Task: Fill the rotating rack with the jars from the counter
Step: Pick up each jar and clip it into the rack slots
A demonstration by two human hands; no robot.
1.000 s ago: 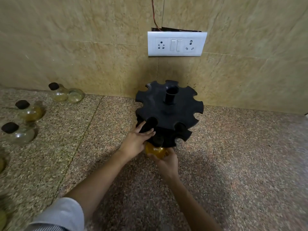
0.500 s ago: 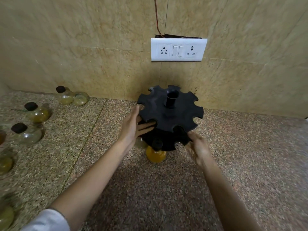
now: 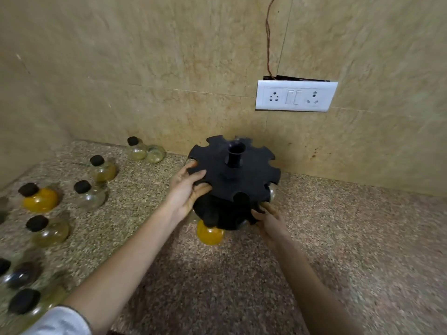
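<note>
The rotating rack (image 3: 233, 180) stands at the centre of the frame on the speckled counter (image 3: 350, 238), close to the tiled wall, its black notched top disc facing up and its central post upright. One jar with orange contents (image 3: 210, 234) hangs in a lower slot at the front, just below centre; another clear jar (image 3: 272, 191) shows at the rack's right edge. Most notches of the top disc look empty, so the filling seems barely begun.

The left hand (image 3: 187, 191) grips the left rim of the top disc, thumb over the top and fingers curled into a notch, so it is clamped on the rack. The right hand (image 3: 268, 221) sits at the lower right of the rack with fingertips pressed against the lower tier; whether it truly pinches the edge or only touches it cannot be told.

The loose jars (image 3: 89, 193) lie toward the left of the frame, spread from the middle left down to the lower left corner, well apart from the rack. Each stands upright with its dark stopper on top, so the long axis is vertical. They lie to the left of both hands, and the left hand is clearly the nearer one. The nearest are the pair by the wall (image 3: 145, 152), just up and left of that hand.
</note>
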